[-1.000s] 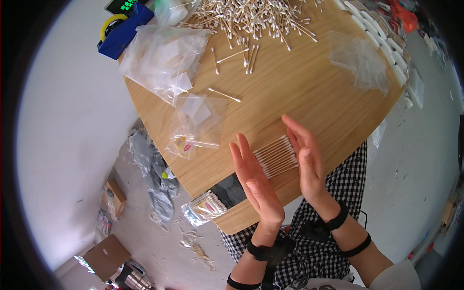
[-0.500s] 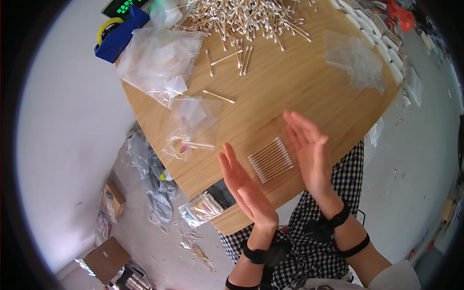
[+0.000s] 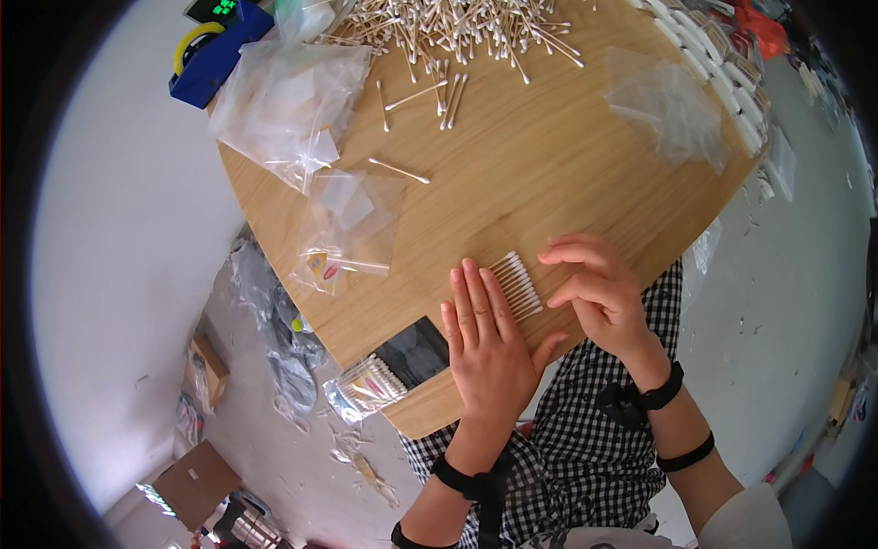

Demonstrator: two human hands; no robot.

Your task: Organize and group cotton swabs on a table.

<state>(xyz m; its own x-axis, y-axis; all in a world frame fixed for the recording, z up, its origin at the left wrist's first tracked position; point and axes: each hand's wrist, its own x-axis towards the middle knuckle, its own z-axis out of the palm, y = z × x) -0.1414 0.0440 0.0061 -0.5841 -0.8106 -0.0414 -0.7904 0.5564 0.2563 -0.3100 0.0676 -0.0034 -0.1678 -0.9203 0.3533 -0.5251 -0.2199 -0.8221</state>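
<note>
A neat row of cotton swabs (image 3: 519, 285) lies side by side on the wooden table (image 3: 476, 201) near its front edge. My left hand (image 3: 492, 357) rests flat over the left part of this row, fingers stretched out and thumb spread, hiding the swabs' left ends. Just right of the row, my right hand (image 3: 604, 295) hovers with curved, parted fingers and nothing between them. Its fingertips are close to the swabs' right tips. Left of my left hand, a clear bag packed with swabs (image 3: 369, 389) lies at the table's edge beside a dark rectangle (image 3: 416, 349).
A large heap of loose swabs (image 3: 457, 27) covers the far side. Clear plastic bags (image 3: 352, 220) lie on the left, more bags (image 3: 663, 105) on the right. A blue tape dispenser (image 3: 219, 59) stands far left. White packs (image 3: 722, 78) line the right edge.
My left hand has turned palm down and come to lie over the row's left part. My right hand's fingers have bent from straight to curved. The whole view has shifted slightly.
</note>
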